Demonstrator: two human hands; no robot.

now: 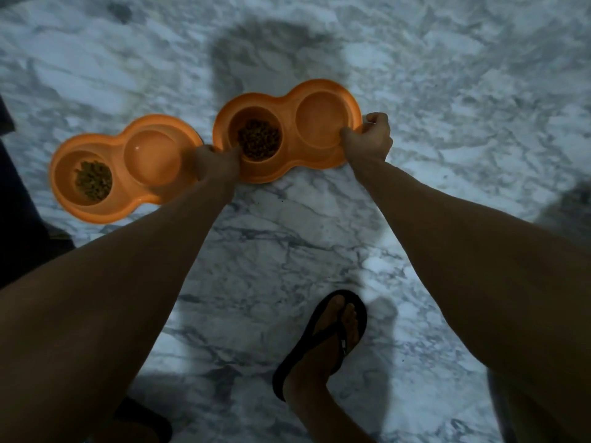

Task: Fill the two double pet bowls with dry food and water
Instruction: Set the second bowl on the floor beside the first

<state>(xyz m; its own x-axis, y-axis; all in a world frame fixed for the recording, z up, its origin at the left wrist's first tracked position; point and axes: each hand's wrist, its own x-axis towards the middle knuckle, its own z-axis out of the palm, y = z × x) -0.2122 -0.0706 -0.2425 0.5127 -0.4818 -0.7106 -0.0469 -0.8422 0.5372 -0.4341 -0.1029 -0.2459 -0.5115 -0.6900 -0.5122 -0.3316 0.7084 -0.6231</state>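
Head view, looking down. The left hand (215,161) and the right hand (367,139) each grip one end of the held double bowl (289,123), fingers curled over the rim and clamped on it. The bowl's left well carries dry food (258,139). Its right well (319,118) looks smooth and orange, and whether it holds water cannot be told. Whether the bowl rests on the marble floor (447,91) or hangs just above it is also unclear.

Step in hand, as judged: placing this bowl beside the other double bowl (119,155). To do it well, keep both ends level so that neither food nor any water tips out. Lower it flat, and release only once the base sits fully on the floor.

Surroundings: the other double bowl lies on the floor to the left. It has a small heap of food (93,180) in its left well and water (152,158), marked by a glint, in its right. Its right end lies just beside the left hand, so the two rims could knock together. A foot in a black sandal (332,334) stands near, well short of the bowls. A dark object (12,203) fills the left edge.
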